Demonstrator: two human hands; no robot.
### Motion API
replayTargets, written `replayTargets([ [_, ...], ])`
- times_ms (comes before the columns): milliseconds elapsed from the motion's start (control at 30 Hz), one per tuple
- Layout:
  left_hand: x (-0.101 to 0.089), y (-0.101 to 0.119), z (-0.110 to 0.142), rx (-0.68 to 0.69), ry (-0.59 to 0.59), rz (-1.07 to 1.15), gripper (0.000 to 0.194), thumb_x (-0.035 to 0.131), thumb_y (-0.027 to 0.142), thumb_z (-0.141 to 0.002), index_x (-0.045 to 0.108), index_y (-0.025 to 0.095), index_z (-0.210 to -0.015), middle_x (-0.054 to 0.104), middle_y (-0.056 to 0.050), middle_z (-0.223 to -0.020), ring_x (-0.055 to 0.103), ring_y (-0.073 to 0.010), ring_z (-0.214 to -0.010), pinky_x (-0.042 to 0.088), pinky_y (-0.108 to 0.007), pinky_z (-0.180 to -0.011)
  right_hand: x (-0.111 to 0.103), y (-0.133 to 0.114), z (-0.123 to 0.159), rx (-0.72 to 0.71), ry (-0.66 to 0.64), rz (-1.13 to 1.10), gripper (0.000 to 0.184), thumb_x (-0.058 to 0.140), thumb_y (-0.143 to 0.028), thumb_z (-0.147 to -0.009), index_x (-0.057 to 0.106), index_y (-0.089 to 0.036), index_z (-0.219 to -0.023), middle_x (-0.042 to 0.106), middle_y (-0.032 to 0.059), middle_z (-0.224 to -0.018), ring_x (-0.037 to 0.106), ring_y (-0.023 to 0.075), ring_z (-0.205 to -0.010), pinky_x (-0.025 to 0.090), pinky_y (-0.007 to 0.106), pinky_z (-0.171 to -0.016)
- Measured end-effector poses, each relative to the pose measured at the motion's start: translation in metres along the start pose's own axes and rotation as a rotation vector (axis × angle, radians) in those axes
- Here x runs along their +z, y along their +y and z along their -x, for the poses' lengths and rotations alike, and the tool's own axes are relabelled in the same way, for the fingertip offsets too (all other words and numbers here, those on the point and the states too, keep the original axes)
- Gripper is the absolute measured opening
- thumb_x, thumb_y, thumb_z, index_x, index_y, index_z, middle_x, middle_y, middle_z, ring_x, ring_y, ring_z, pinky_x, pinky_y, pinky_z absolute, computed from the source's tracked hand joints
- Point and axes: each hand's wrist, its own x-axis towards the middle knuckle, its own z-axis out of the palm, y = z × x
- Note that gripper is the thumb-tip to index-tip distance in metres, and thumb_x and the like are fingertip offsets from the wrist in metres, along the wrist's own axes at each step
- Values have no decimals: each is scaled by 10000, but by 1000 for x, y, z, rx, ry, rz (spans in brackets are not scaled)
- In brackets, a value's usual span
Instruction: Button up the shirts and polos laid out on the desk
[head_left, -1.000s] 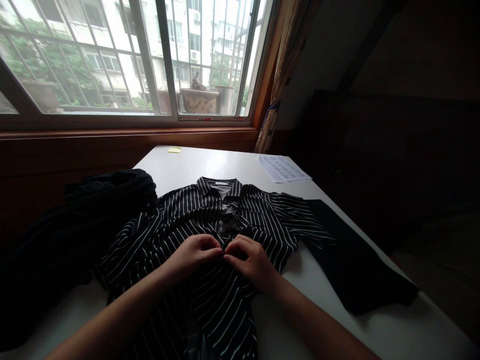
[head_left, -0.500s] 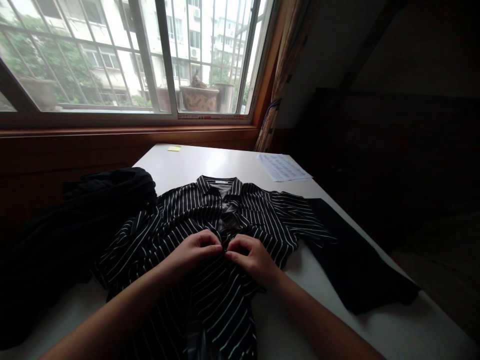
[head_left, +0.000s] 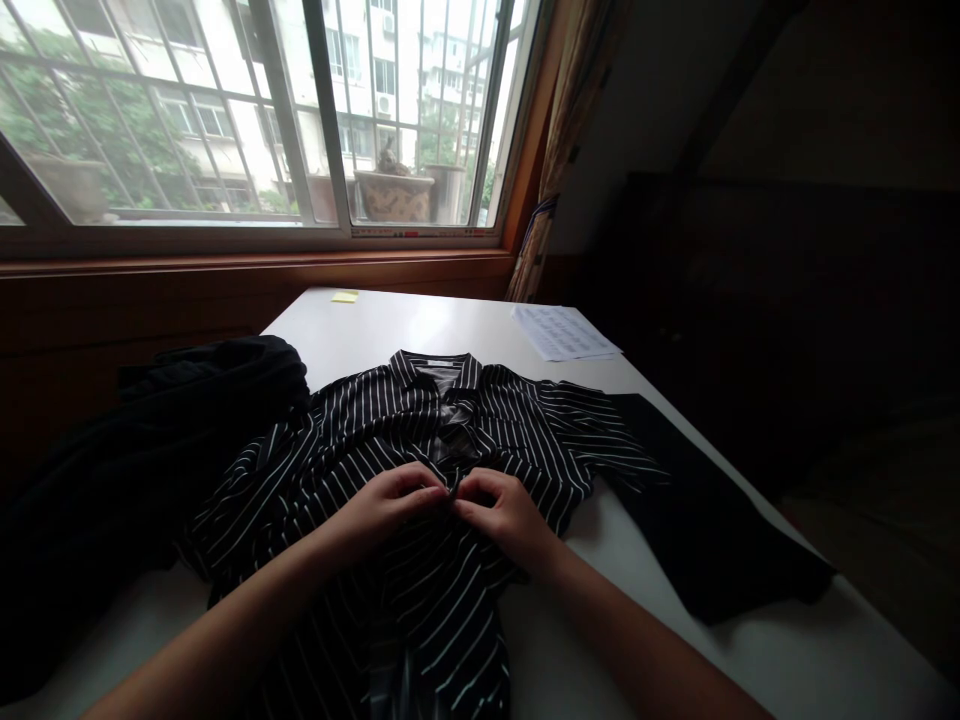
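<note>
A black shirt with white stripes (head_left: 360, 420) lies spread on the white table (head_left: 480, 325), its collar at the far side. The collar and upper front are parted, showing the inside. Over the middle of the shirt front, my left hand (head_left: 401, 500) pinches the front edge between thumb and fingers. Facing it, my right hand (head_left: 499, 510) pinches the opposite edge of the same shirt. The fingertips of both hands almost meet. Whatever small part lies between them, such as a button, is too small and dark to make out.
Dark folded clothing (head_left: 217, 390) is heaped at the left. A black garment (head_left: 697, 510) lies under the shirt's right sleeve. Printed sheets (head_left: 562, 333) and a yellow sticky note (head_left: 345, 297) rest toward the far edge. Beyond stands a barred window (head_left: 330, 120) with a curtain (head_left: 544, 210).
Both hands stay at the same place on the shirt front, with the fingertips shifting slightly closer together. The whole view has moved a little.
</note>
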Motion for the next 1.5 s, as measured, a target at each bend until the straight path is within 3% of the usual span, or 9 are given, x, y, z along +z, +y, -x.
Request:
replayTargets([
  [133,3,-2,0,-5,-14,53,226,655,347,-874,679,158,-995,652,-45,-928,616,-177,-861,483,-291,-805,0,2,0,-9,-3,1,80,698,-219,-815,675,-182,-747,649,-8,-746,615,155,-732,462,256,-688],
  [433,0,0,-2,-49,7,-142,251,662,380,-851,707,155,-952,699,-51,-931,626,-201,-891,481,-288,-797,4,13,1,-78,30,53,98,713,-222,-810,625,-197,-772,603,-16,-760,584,146,-731,459,260,-687],
  [500,0,2,-1,-60,-1,-160,260,655,382,-853,714,150,-955,705,-54,-935,630,-207,-899,482,-291,-805,6,17,2,-67,66,32,170,731,-197,-786,613,-217,-906,593,-21,-817,558,133,-706,462,254,-663],
  [600,0,2,-1,-65,-3,-185,261,653,380,-851,723,151,-955,711,-54,-946,633,-208,-903,482,-292,-813,6,20,3,-93,85,-2,450,728,-147,-777,557,-271,-1175,575,-15,-934,522,116,-682,468,251,-650],
  [633,-1,2,-1,-64,-3,-190,260,655,379,-849,725,153,-958,713,-52,-948,633,-208,-904,482,-293,-815,6,20,3,-115,70,7,441,710,-138,-793,569,-283,-1185,567,-12,-942,520,117,-692,467,253,-658],
  [800,-1,-3,-1,-59,-37,-180,249,664,362,-839,729,166,-979,720,-46,-961,641,-211,-920,484,-297,-833,3,15,0,-159,13,64,192,635,-60,-816,671,-237,-881,562,-4,-875,558,137,-771,457,256,-687],
  [1033,-4,-3,-1,-71,-16,-206,232,663,351,-828,722,160,-946,709,-47,-937,632,-209,-900,482,-296,-812,1,15,-1,-164,58,75,138,659,-80,-809,647,-217,-824,559,-10,-835,556,137,-747,447,258,-675],
  [1300,-18,-9,-4,-103,89,-36,315,695,434,-804,683,154,-946,668,-42,-893,609,-187,-836,485,-290,-755,-21,15,1,-159,284,65,57,633,-212,-865,594,-215,-824,535,-2,-815,515,156,-744,420,283,-696],
  [1500,-16,-2,0,-84,-16,36,262,704,376,-818,675,154,-953,646,-39,-906,601,-164,-824,486,-278,-745,-39,12,4,-216,577,-175,194,468,-283,-929,505,-217,-751,524,38,-941,520,190,-870,437,323,-792],
])
